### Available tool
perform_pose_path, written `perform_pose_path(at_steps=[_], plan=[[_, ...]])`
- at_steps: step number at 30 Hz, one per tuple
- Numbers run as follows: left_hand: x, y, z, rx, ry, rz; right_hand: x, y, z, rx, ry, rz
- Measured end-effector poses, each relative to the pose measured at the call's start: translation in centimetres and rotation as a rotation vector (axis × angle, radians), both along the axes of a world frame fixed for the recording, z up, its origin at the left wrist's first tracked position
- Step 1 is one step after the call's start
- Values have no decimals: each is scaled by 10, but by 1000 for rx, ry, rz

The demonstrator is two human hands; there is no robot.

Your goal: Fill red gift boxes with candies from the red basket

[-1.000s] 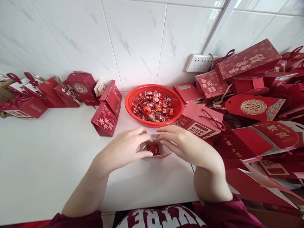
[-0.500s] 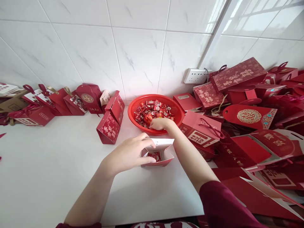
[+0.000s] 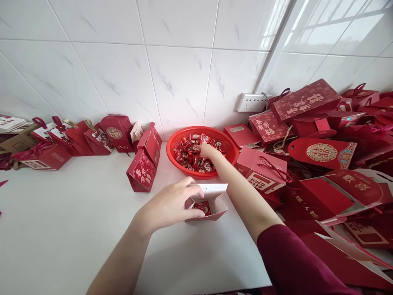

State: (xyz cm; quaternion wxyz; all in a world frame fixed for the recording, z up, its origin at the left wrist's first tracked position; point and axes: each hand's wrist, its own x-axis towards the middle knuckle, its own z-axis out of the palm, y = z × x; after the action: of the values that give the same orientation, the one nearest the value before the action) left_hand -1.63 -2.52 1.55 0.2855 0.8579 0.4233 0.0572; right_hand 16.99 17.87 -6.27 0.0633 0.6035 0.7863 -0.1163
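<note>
My left hand (image 3: 170,203) grips the left side of a small open red paper gift box (image 3: 213,215), thumb at the front edge and fingers over the back. The box stands on the white table with its top spread, and a red wrapped piece (image 3: 204,207) lies inside. Behind it is a red plastic basket (image 3: 172,153) of wrapped candies (image 3: 196,141). My right hand (image 3: 209,151) reaches into that basket, its fingers curled down among the candies. Its fingertips are partly hidden, so what they pinch is unclear.
Two red boxes (image 3: 144,170) stand left of the basket. Farther left, a row of gift boxes (image 3: 115,131) lines the tiled wall. A large pile of red boxes (image 3: 319,151) crowds the right side. A white power strip (image 3: 251,102) sits by the wall.
My right hand has moved from the basket's front to farther back among the candies. My left hand keeps its grip on the gift box. The camera view has shifted slightly.
</note>
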Motion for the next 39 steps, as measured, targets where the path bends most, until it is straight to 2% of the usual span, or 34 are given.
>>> perform_pose_path(at_steps=[6,10,14,17,19,24,26,29,30,32,34,36,38,39], plan=[[-2,0,0,-16,-25,4,-1,0,-15,5,-1,-34],[-1,1,0,-9,-22,16,3,-11,-13,61,9,-11],[-1,1,-2,-13,-37,17,2,-27,0,140,50,106],[-1,2,-2,-25,-37,11,-1,-37,5,79,66,231],[0,3,-2,-18,-28,6,-5,-39,5,19,61,264],[7,4,-2,-10,-12,-28,-12,-39,-2,-57,81,190],[11,5,-5,-7,-25,-35,-9,-43,-1,-18,135,166],[15,7,-13,72,-75,6,5,-60,2,131,262,148],[15,7,-16,117,-99,28,11,-68,2,200,327,133],[15,7,-19,218,-160,73,25,-89,3,343,597,86],[16,8,-16,302,-248,124,38,-111,7,431,1160,31],[18,8,-8,369,-377,196,48,-134,14,352,1572,63],[21,10,1,384,-511,286,53,-153,25,258,1694,154],[23,10,6,355,-567,313,53,-160,30,266,1716,204]])
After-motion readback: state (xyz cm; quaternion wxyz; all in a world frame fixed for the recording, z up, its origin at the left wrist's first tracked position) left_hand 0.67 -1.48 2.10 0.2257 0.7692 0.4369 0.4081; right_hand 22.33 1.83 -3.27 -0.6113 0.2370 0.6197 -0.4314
